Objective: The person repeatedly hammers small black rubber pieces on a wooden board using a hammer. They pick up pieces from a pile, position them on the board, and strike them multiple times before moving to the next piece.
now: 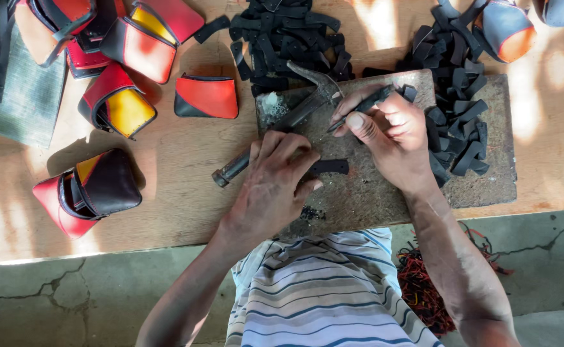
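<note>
1. A black strap (329, 167) lies flat at the centre of the frame on a worn grey slab (487, 180).
2. The left hand (272, 186) reaches up from the lower middle, palm down, fingers bent and pressed on the strap's left end, pinning it to the slab rather than closing around it.
3. The right hand (391, 132) comes in from the lower right, wrist bent inward, thumb and fingers pinched tight on a thin dark tool (359, 106) that slants down-left toward the slab, just above the strap.
4. A hammer (282, 122) lies slantwise under the left fingers, head at upper centre, handle running down-left onto the wooden table (185, 193).
5. Heaps of black straps (288, 38) sit at the top centre and at the right of the slab.
6. Red, yellow and black pouches (134, 64) fill the upper left.
</note>
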